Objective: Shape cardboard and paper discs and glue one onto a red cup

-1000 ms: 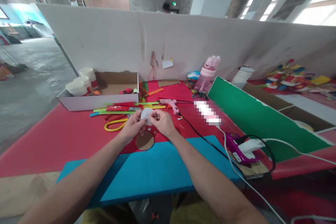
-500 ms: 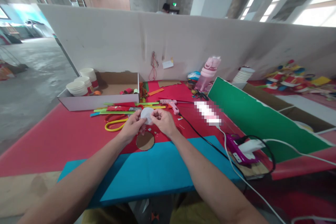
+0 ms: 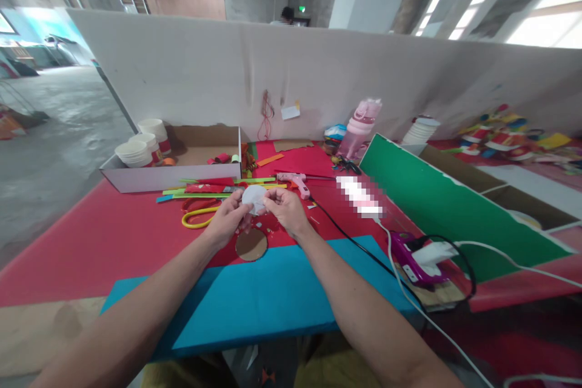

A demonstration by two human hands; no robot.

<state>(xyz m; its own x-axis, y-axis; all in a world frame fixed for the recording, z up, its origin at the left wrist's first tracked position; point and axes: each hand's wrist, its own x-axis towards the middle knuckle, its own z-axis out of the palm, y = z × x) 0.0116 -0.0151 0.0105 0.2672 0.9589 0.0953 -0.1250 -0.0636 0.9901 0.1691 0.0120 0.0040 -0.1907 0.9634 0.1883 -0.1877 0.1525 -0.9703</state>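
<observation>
Take the white disc as the clock's centre, twelve pointing away from the person. At ten o'clock, white cups (image 3: 133, 154) stand in stacks in the left end of a shallow box (image 3: 170, 179). Coloured strips (image 3: 175, 193) lie before the box, between nine and ten. At nine, scissors (image 3: 197, 218) with yellow and red handles lie just beside the left hand (image 3: 230, 213), which hides their far end. That hand's fingers pinch the near left edge of the white disc (image 3: 253, 199), raised above the red table cover (image 3: 145, 236). At six, a brown disc (image 3: 251, 247) lies just short of a blue board (image 3: 254, 300), with pale scraps near it. At three, the right hand (image 3: 285, 209) grips the disc's other edge between thumb and fingers. Just beyond it, between two and three, lies a pink glue gun (image 3: 296, 182); its black cable (image 3: 345, 235) crosses the table toward four. A pink bottle (image 3: 361, 128) stands at two. At three, past a pixelated patch, a green panel (image 3: 450, 203) walls off the right side; before it, between three and four, sits a purple power socket (image 3: 411, 264) with plugs and looping cords.
</observation>
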